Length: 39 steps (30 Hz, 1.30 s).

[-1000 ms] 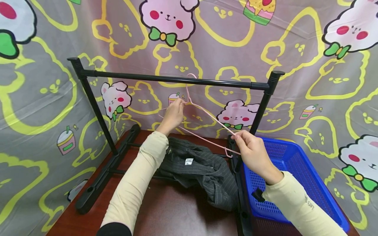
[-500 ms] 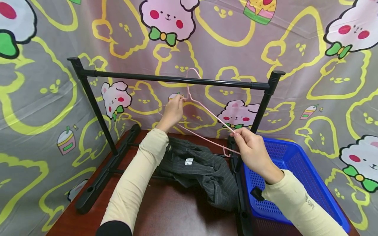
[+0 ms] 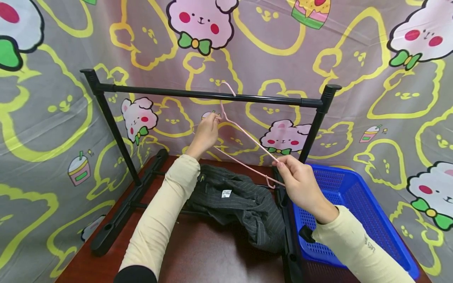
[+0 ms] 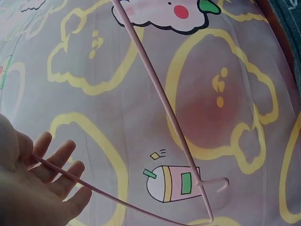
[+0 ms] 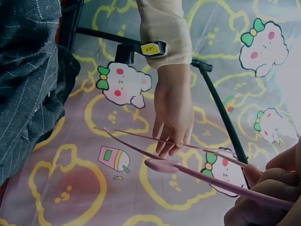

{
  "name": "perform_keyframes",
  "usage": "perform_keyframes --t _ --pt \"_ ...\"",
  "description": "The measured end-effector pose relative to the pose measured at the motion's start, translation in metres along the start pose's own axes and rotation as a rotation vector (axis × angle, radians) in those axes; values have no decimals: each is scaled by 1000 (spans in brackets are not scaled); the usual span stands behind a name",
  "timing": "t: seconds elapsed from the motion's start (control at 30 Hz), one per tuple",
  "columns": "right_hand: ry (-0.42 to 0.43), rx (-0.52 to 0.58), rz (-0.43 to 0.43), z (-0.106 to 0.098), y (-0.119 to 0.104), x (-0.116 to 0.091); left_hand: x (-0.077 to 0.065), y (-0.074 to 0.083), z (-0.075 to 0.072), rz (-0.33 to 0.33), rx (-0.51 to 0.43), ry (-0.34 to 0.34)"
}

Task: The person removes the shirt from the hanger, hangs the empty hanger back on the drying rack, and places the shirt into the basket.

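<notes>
A thin pink clothes hanger [image 3: 253, 140] is held up at the black rack's rail [image 3: 170, 92]. Its hook [image 3: 228, 87] shows above the rail; whether it touches the rail I cannot tell. My left hand [image 3: 204, 134] pinches the hanger just below its neck. With thumb and fingers, my right hand [image 3: 301, 181] grips the hanger's right shoulder. Its lower bar and small side hook [image 4: 216, 183] show in the left wrist view. Below lies a crumpled dark grey pinstriped garment [image 3: 247, 212] with a white label [image 3: 226, 193].
The rack's left foot [image 3: 116, 220] and right post [image 3: 313, 129] frame the work on a dark red tabletop [image 3: 212, 255]. To the right, partly under my right forearm, stands a blue plastic basket [image 3: 382, 224]. A patterned cloth [image 3: 276, 70] hangs close behind the rack.
The hanger first rose slightly, then shifted a little left, its hook tilting over the rail. Both hands moved slightly with it, keeping their grip. The garment stayed put.
</notes>
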State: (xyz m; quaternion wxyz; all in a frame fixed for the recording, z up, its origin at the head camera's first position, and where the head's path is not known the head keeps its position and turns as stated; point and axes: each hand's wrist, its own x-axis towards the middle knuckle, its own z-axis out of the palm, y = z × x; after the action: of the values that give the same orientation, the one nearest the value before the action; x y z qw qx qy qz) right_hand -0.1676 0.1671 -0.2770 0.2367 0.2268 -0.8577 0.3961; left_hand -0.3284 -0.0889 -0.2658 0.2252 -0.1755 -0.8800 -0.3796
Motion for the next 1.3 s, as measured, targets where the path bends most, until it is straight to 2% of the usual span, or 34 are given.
perform_keyframes --t 0.2,0.77,0.97,1.3 --pt "0 16 -28 5 4 -2 -3 -3 -2 -5 -17 -28" --pt "-37 57 -87 20 7 -5 -13 -15 -8 2 -6 15" --pt "-78 75 -72 25 7 -7 -16 -18 -9 -8 0 25" --pt "-179 114 -45 30 7 -11 -17 -23 -9 19 -10 69"
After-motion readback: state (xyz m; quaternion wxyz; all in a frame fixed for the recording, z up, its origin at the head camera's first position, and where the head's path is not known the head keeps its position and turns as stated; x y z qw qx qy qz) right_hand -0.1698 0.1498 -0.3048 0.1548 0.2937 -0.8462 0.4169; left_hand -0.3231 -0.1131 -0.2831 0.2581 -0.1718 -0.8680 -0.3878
